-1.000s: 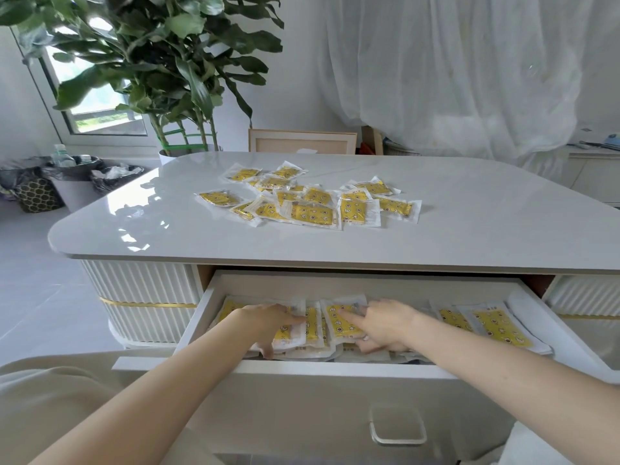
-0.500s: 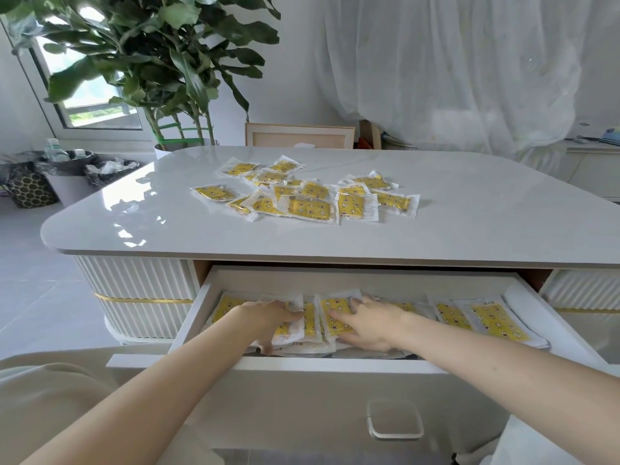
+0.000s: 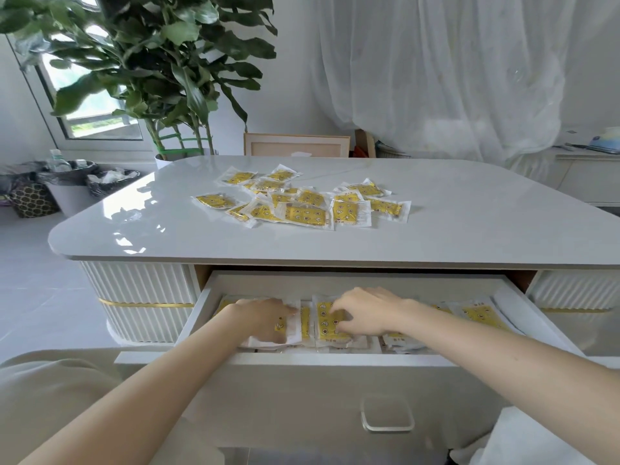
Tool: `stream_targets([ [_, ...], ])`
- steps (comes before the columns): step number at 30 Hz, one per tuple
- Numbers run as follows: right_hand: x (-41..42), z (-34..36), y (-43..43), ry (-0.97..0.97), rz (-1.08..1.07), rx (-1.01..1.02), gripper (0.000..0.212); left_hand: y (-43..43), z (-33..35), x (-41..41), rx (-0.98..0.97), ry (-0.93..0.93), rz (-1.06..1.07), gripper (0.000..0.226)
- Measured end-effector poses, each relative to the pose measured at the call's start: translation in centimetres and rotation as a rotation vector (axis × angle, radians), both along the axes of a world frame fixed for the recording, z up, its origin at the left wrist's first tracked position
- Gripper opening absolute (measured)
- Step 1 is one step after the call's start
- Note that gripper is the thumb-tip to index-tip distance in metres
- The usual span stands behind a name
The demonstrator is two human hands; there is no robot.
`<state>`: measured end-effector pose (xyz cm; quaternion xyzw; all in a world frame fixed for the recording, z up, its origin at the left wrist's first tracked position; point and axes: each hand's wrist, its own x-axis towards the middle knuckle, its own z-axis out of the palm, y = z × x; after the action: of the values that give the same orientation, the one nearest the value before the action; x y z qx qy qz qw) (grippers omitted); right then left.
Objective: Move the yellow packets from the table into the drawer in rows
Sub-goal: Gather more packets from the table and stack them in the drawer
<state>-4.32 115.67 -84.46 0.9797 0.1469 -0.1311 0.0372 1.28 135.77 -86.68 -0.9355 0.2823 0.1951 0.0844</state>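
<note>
Several yellow packets [image 3: 303, 214] in clear wrappers lie loosely heaped on the white table [image 3: 469, 229]. Below its front edge the drawer [image 3: 335, 359] is pulled out, with more packets laid side by side in it. My left hand [image 3: 265, 317] lies palm down on the packets at the drawer's left, fingers bent over one. My right hand [image 3: 365, 313] is just to its right, its curled fingertips on a packet [image 3: 323, 325] in the middle. Two further packets [image 3: 478, 313] lie at the drawer's right end. My hands hide part of the row.
A lower drawer front with a clear handle [image 3: 387, 419] is beneath the open one. A big potted plant [image 3: 161, 62] stands behind the table's far left, with bins [image 3: 70, 193] on the floor at left. A wooden frame [image 3: 297, 146] is behind the table.
My right hand has shifted a little left onto the middle packet and curled its fingers. My left hand has stayed on the left packets.
</note>
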Motion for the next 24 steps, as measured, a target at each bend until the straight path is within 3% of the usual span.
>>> stream_targets([
  [4, -0.2, 4.1, 0.3, -0.137, -0.047, 0.145, 0.033, 0.2, 3.3, -1.4, -0.113, -0.141, 0.008, 0.05],
  [11, 2.3, 7.1, -1.0, -0.483, -0.301, 0.389, 0.017, -0.2, 8.6, -0.8, -0.539, -0.366, 0.111, 0.024],
  [14, 4.5, 6.6, -1.8, -0.461, -0.333, 0.381, 0.021, -0.7, 9.1, 1.5, -0.663, -0.373, 0.166, 0.025],
  [18, 7.6, 4.1, -2.4, -0.351, -0.358, 0.31, 0.048, -1.5, 7.8, 5.0, -0.578, -0.437, 0.079, 0.045],
  [24, 10.9, 2.9, -2.8, -0.341, -0.42, 0.279, 0.058, -2.8, 5.6, 9.1, -0.471, -0.48, 0.101, 0.05],
])
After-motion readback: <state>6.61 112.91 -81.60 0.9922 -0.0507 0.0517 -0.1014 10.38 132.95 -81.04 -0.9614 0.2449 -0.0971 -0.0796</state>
